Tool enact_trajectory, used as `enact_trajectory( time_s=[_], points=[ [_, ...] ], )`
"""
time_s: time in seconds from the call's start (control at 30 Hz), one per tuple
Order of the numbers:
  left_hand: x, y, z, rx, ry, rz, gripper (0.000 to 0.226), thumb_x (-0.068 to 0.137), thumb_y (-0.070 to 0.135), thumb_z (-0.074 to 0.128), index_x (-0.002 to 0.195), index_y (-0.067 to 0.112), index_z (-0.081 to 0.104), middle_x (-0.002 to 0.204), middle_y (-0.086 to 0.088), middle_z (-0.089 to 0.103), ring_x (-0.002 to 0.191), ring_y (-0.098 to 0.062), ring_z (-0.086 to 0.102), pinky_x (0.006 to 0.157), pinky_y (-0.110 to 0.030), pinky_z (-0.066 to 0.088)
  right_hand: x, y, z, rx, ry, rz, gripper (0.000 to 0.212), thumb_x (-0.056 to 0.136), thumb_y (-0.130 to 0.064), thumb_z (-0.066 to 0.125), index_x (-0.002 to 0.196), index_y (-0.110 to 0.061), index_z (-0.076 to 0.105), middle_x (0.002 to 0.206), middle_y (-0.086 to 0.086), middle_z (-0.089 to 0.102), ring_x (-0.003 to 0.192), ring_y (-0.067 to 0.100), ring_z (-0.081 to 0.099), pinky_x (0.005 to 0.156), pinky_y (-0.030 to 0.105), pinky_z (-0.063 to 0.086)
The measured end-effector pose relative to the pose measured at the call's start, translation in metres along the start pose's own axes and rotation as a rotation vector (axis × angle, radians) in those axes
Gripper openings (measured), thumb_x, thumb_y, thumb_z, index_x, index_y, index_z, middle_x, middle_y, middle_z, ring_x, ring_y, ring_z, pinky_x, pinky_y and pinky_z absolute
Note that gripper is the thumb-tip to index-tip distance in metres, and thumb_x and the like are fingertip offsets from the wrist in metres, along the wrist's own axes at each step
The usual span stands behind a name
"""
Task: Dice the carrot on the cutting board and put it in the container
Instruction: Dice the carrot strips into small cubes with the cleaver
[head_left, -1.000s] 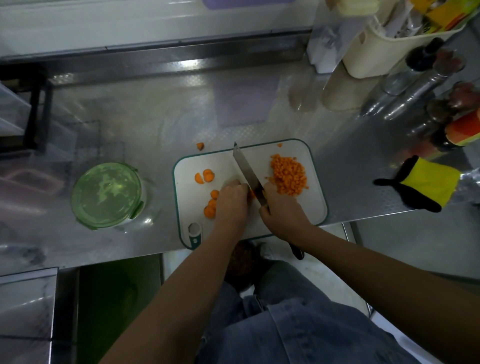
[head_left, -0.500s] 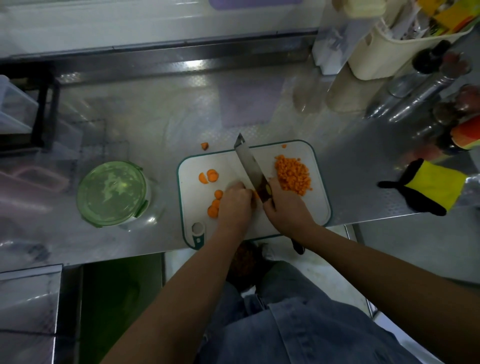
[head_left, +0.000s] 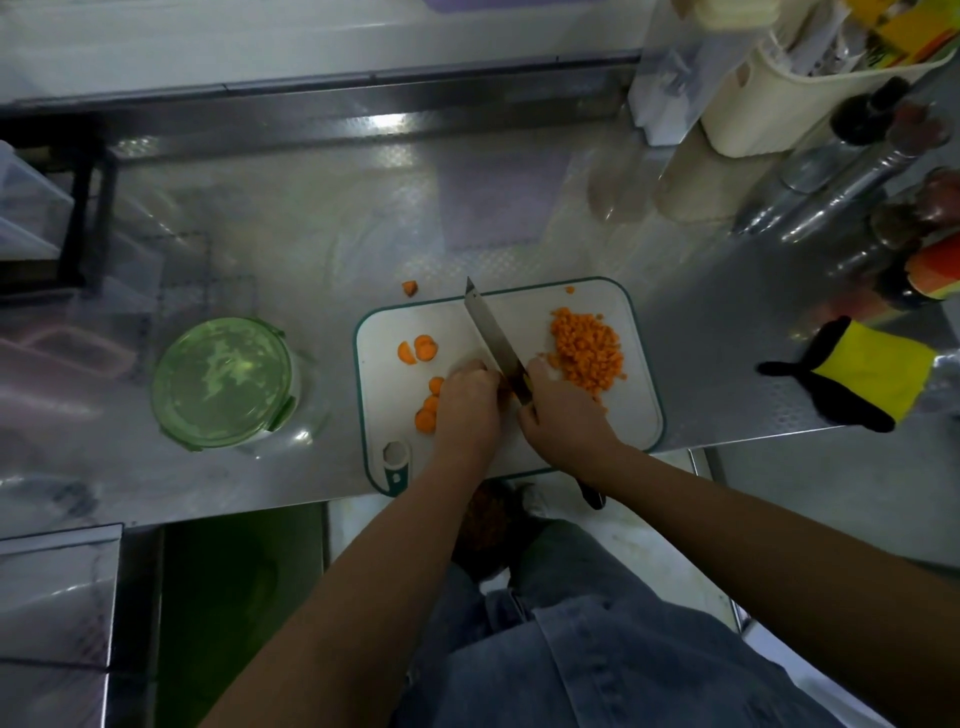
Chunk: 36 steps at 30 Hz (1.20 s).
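On the white cutting board with a teal rim (head_left: 382, 332), the person's right hand (head_left: 563, 415) is wrapped round the dark handle of a steel-bladed kitchen knife (head_left: 491, 338). The blade slants toward the far left, its tip just past the board's far edge. The left hand (head_left: 467, 402) sits knuckles-up, fingers curled against the flat of the blade. It seems to pin a carrot piece, which those fingers hide.

A heap of small orange carrot dice (head_left: 587, 351) lies on the board's right half. Round orange carrot slices (head_left: 418, 349) wait on its left half, some just beside the left hand. One stray orange chunk (head_left: 410, 287) rests on the shiny steel counter (head_left: 311, 234) beyond the board. The round clear container with a green clip lid (head_left: 223, 382) stands left of the board, lid on.

Carrot is light, stiff and brittle. Slices will likely lie steady on their flat faces, best held from above with fingertips tucked back. The dice will probably scatter, so they suit scooping.

Compared with half a second ago, the knife tip has drawn back nearer the far rim, which suggests a rocking chop. Dice, slices and container lie as before.
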<state>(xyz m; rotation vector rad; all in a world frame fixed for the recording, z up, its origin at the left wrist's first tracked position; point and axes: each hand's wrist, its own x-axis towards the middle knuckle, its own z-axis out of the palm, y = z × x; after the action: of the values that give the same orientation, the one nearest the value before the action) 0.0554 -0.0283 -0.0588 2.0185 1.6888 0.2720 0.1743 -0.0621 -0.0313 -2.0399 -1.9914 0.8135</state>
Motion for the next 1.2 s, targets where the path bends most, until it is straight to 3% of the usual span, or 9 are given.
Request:
enact_trajectory(
  time_s=[0.2,0.33,0.47,0.63,0.83,1.07,1.2],
  points=[
    [0.001,-0.003,0.002,0.029,0.001,-0.024,0.017,0.086,0.004,0.056,0.086,0.009,0.073,0.088,-0.008,0.062,0.077,-0.023,0.058,0.061,-0.027,0.034,0.003,0.000,0.006,0.020,0.014,0.011,0.027,0.092,-0.012,0.048,0.117,-0.004,0.043,0.070,0.002,0.046,0.057,0.022,0.046,0.043,0.024,0.019],
    [0.004,-0.004,0.001,-0.016,0.000,-0.040,0.016,0.085,0.005,0.059,0.086,0.011,0.073,0.087,-0.006,0.063,0.078,-0.022,0.060,0.065,-0.029,0.041,0.008,0.004,0.002,0.062,0.042,0.012,0.022,0.091,-0.013,0.049,0.111,-0.005,0.045,0.069,0.003,0.048,0.063,0.030,0.055,0.049,0.031,0.026],
    [0.005,-0.006,0.000,-0.062,-0.009,-0.065,0.019,0.085,0.004,0.056,0.086,0.013,0.072,0.089,-0.005,0.064,0.080,-0.022,0.059,0.073,-0.035,0.050,0.005,0.009,-0.003,0.077,0.064,-0.012,0.021,0.090,-0.014,0.050,0.109,-0.006,0.045,0.066,0.003,0.048,0.056,0.024,0.048,0.050,0.032,0.034],
    [0.006,-0.006,0.000,-0.045,-0.017,-0.072,0.015,0.083,0.005,0.057,0.081,0.009,0.071,0.084,-0.008,0.063,0.076,-0.024,0.059,0.070,-0.040,0.051,0.000,0.008,-0.004,0.056,0.041,-0.063,0.027,0.089,-0.015,0.049,0.114,-0.008,0.045,0.070,0.007,0.054,0.058,0.027,0.052,0.050,0.035,0.038],
    [0.008,-0.009,0.002,-0.036,-0.025,-0.046,0.015,0.085,0.006,0.057,0.082,0.008,0.072,0.086,-0.009,0.065,0.077,-0.024,0.060,0.072,-0.040,0.051,-0.002,0.007,-0.003,0.044,0.012,-0.047,0.037,0.090,-0.015,0.050,0.124,-0.004,0.043,0.072,0.007,0.053,0.062,0.028,0.054,0.054,0.031,0.032],
    [0.009,-0.020,0.014,0.004,-0.027,-0.060,0.011,0.084,0.015,0.060,0.081,0.018,0.071,0.081,-0.002,0.064,0.073,-0.020,0.060,0.067,-0.037,0.051,0.005,0.003,0.003,0.046,-0.029,-0.028,0.028,0.090,-0.012,0.049,0.116,-0.004,0.043,0.067,0.001,0.045,0.049,0.010,0.035,0.043,0.025,0.021],
    [0.007,-0.019,0.012,0.008,-0.046,-0.063,0.010,0.084,0.022,0.063,0.086,0.020,0.072,0.082,-0.002,0.064,0.073,-0.021,0.061,0.064,-0.035,0.051,0.007,0.004,0.007,0.052,-0.002,-0.018,0.029,0.090,-0.012,0.049,0.117,-0.006,0.044,0.070,0.008,0.054,0.057,0.025,0.052,0.045,0.032,0.030]
  ],
)
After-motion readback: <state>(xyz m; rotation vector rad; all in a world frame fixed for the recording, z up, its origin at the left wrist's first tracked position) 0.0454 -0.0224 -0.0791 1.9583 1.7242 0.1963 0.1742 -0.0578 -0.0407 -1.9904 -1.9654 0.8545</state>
